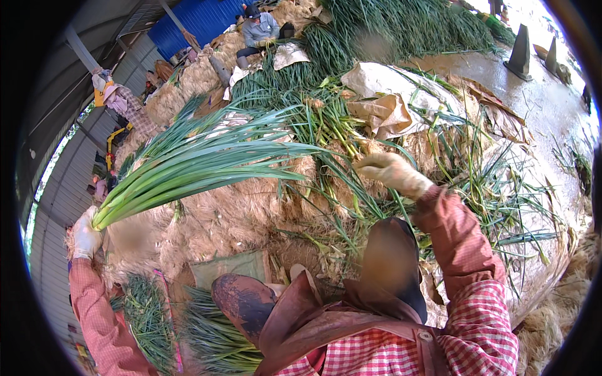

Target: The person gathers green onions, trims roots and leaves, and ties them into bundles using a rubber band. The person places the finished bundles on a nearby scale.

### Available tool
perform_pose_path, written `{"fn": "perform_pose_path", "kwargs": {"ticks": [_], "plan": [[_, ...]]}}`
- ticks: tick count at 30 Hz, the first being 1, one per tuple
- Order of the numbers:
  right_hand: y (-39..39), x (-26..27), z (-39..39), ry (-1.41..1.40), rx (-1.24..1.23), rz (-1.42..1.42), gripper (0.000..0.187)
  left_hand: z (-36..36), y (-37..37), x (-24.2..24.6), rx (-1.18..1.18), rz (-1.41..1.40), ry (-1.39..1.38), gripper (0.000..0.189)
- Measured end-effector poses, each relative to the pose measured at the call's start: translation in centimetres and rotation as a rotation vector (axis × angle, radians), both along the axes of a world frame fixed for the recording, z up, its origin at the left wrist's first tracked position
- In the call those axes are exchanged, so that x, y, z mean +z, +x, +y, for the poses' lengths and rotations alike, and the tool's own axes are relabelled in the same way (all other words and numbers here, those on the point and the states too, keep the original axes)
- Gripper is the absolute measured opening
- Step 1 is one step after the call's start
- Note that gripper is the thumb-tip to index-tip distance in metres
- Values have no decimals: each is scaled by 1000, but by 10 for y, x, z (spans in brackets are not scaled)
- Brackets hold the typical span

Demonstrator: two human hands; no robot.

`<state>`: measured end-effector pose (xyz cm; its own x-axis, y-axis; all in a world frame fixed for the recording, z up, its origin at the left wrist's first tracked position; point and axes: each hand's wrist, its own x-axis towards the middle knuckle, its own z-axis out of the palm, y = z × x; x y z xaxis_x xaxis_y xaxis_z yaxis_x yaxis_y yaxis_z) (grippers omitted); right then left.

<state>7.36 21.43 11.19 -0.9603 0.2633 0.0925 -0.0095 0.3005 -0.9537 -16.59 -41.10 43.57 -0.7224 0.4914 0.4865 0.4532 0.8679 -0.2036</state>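
My left hand (86, 235), in a pale work glove, is shut around the base of a bunch of green onions (188, 174). Their long leaves fan out to the right over the heap, and the root ends lie mostly behind the glove. My right hand (392, 175), also gloved, hovers over the right part of the pile with its fingers bent together. Loose onion stalks (336, 124) lie just beyond it. Whether those fingers grip a leaf cannot be made out. Beneath both hands spreads a bank of onion bunches with pale stringy roots (202, 221) facing me.
A brown paper sheet (383, 115) and white sacking (400, 87) cover part of the heap. Stripped leaves (508, 211) litter the right side. By my knees are a green cloth (235, 269) and a crate of leaves (148, 319). A person (258, 30) sits at the back; dark cones (519, 54) stand right.
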Motion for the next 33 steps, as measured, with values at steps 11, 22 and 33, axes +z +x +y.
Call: {"fn": "perform_pose_path", "kwargs": {"ticks": [11,22,33], "plan": [[-85,31,-101,-478,236,235,26,-1,5,-12,-161,-16,-65,23],[-38,15,-3,-918,-417,297,10,-15,-23,-31,-88,-630,341,44],[-24,-21,-34,-645,-151,-86,17,17,8,-7,-9,-815,530,47]]}}
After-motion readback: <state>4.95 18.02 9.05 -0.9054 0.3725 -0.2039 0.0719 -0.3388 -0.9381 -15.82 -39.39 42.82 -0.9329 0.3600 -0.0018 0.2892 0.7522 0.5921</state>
